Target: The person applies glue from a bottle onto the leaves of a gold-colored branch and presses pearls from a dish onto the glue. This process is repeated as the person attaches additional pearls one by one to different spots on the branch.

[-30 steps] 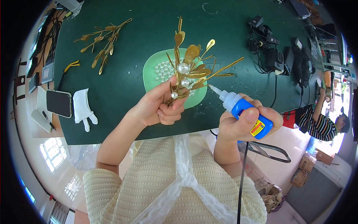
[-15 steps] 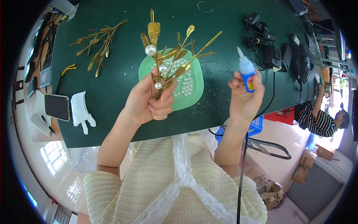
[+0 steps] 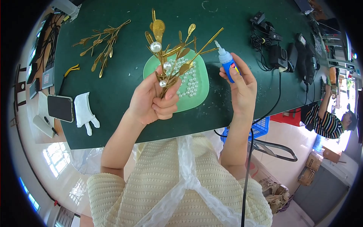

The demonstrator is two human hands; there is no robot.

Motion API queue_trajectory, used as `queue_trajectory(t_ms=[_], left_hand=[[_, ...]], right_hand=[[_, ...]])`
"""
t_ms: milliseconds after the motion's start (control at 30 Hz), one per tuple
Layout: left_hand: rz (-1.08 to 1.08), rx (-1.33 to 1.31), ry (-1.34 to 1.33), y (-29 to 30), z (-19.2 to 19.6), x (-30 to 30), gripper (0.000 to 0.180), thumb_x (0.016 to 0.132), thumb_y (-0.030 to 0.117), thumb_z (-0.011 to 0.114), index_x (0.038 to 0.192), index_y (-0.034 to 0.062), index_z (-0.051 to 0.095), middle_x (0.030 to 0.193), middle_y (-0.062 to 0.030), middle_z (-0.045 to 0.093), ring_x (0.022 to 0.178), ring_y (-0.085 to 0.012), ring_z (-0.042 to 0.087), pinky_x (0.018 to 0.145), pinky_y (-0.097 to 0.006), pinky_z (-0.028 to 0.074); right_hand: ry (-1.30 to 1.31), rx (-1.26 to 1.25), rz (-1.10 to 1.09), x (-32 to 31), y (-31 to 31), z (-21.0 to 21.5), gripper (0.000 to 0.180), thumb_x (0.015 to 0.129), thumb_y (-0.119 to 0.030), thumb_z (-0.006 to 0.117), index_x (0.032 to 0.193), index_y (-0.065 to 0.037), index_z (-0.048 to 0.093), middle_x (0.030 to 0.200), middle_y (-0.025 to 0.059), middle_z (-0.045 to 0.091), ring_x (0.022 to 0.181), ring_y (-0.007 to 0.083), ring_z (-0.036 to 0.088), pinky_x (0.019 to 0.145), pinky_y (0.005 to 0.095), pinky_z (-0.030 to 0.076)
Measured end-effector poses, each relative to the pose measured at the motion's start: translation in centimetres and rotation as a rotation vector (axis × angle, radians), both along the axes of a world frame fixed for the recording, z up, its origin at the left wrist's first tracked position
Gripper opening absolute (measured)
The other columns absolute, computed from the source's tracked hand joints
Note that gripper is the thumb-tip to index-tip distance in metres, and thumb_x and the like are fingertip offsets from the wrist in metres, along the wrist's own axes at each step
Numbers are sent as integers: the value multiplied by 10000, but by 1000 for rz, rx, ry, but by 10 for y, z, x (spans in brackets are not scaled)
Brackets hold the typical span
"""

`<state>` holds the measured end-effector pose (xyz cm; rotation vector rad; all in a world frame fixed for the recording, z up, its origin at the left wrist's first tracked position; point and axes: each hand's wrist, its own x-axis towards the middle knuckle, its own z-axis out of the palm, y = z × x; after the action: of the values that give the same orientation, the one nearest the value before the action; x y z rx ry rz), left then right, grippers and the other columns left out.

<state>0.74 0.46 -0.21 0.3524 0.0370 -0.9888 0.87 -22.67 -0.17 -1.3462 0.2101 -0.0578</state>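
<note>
Green table (image 3: 113, 81) — phone (image 3: 60, 108), glove (image 3: 82, 109); branch (image 3: 159, 32) overlapping dish (image 3: 203, 87).

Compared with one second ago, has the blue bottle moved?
Yes: the blue bottle in the right hand has moved up the picture, its body also left, judged against the green tray.

Bright; glare on floor (image 3: 56, 159); edges curved, black.

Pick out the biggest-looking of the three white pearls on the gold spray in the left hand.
The topmost pearl, just below the broad gold leaf; the middle pearl and lowest pearl, nearer the left hand, look smaller.
</note>
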Motion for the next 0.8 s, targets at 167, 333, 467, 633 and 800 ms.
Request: queue_trajectory(t_ms=[167, 333, 467, 633, 800], left_hand=[[7, -12, -5, 1, 1, -1, 542, 880, 543, 156, 644, 96, 350, 435, 70, 181, 360, -35, 149, 327, -188, 113], [1, -10, -11, 1, 1, 0, 548, 878, 552, 155, 644, 97, 351, 434, 70, 181, 360, -36, 151, 328, -190, 112], [8, -8, -2, 1, 0, -1, 548, 878, 552, 156, 647, 95, 350, 434, 69, 180, 357, -37, 150, 325, -190, 113], [10, -17, -7, 0, 0, 0, 545, 880, 548, 155, 650, 94, 350, 436, 69, 176, 355, -38, 149, 323, -190, 109], [22, -25, -2, 0, 0, 0, 539, 881, 543, 165, 650, 93, 349, 436, 69, 176, 353, -39, 143, 319, -192, 103]], right_hand=[[5, 188, 117, 0, -4, 2, 438, 816, -79, 554, 1188, 94, 400, 1048, 183, 532, 928, 241, 562, 841, 334, 459], [24, 434, 158, -1, -8, -2, 460, 824, -78, 535, 1215, 88, 358, 1077, 207, 514, 984, 266, 541, 886, 365, 437], [35, 493, 177, 2, -10, -3, 404, 810, -70, 547, 1162, 72, 407, 1079, 215, 509, 1014, 269, 524, 904, 385, 424], [-59, 194, 122, 10, -1, -1, 340, 778, -31, 565, 1095, 33, 459, 1071, 171, 531, 1002, 234, 531, 887, 334, 410], [-51, -77, 67, 20, 0, -8, 361, 722, -7, 621, 1060, -3, 493, 998, 91, 570, 928, 147, 536, 837, 257, 381]])
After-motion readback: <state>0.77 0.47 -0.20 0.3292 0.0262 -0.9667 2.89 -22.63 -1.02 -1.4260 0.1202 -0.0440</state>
